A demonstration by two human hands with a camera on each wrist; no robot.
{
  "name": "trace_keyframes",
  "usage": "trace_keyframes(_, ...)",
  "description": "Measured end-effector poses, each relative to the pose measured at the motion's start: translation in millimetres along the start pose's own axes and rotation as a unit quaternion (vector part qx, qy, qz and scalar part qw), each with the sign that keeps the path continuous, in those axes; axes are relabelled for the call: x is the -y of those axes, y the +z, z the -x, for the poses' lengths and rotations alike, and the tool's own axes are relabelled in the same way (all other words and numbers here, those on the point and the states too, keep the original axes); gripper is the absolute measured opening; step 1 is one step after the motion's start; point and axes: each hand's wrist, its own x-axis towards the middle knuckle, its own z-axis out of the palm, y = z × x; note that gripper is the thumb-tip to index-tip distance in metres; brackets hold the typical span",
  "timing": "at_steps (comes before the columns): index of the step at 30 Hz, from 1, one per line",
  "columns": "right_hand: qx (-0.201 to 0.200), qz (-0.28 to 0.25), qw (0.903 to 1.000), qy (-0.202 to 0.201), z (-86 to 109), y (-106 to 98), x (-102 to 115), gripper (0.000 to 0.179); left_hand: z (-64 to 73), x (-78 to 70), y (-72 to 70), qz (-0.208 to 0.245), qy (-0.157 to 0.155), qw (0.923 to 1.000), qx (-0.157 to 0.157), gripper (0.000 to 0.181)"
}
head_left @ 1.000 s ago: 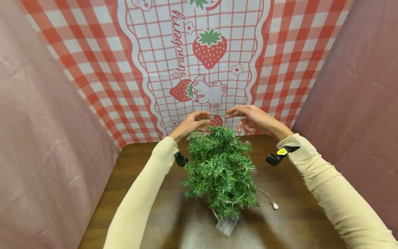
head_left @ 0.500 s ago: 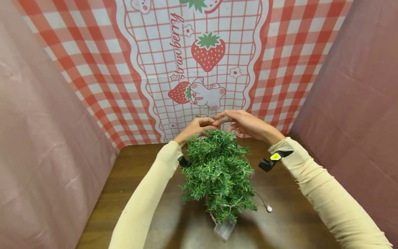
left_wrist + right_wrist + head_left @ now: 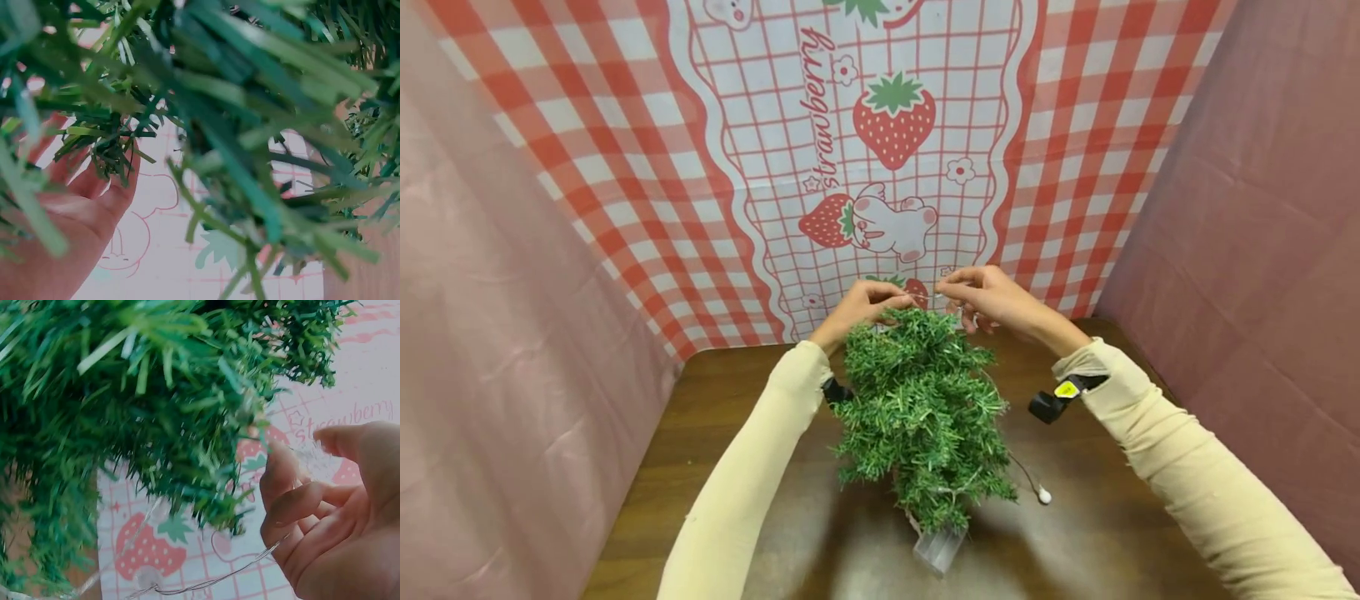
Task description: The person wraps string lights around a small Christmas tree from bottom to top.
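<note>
A small green artificial Christmas tree (image 3: 925,408) stands between my two hands. Just behind its top, my left hand (image 3: 859,313) pinches thumb against fingertips on a thin clear string of lights. My right hand (image 3: 1000,302) holds the same string a short way to the right, with a bit of wire stretched between the hands. In the right wrist view, the light string (image 3: 228,575) runs from the curled lower fingers of the right hand (image 3: 337,512) down past a clear ball (image 3: 150,576). Needles hide part of the left hand (image 3: 75,219) in the left wrist view.
A clear plastic box (image 3: 942,550) sits at the tree's foot on the brown wooden table (image 3: 715,433). A wire with a white ball bulb (image 3: 1044,497) sticks out to the tree's right. Behind hangs a strawberry-printed cloth (image 3: 895,125); pink curtains (image 3: 497,292) flank both sides.
The right hand moved left until its fingertips met the left hand's, then drew back a little to the right. The left hand's thumb and fingers closed together. The tree stays put.
</note>
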Motion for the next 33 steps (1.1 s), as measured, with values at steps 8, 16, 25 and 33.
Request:
trace_keyframes(8,0.021,0.118,0.9927,-0.007,6.5,-9,-17,0.055,5.0,2.0,-4.3,-0.007,0.04,0.9991,-0.016,0.023)
trace_keyframes(16,-0.009,0.216,0.9757,-0.038,24.8,-21,-37,0.044,11.3,5.7,-6.9,0.015,0.033,0.9986,-0.038,0.025)
trace_keyframes(25,-0.014,0.267,0.9607,-0.074,32.7,-18,-50,0.019,7.2,-0.7,-6.6,0.009,-0.016,0.9993,0.033,0.023)
trace_keyframes(33,0.072,0.306,0.9476,-0.056,25.0,3,-72,0.035,8.4,-1.5,-5.0,0.023,-0.018,0.9979,0.058,0.025)
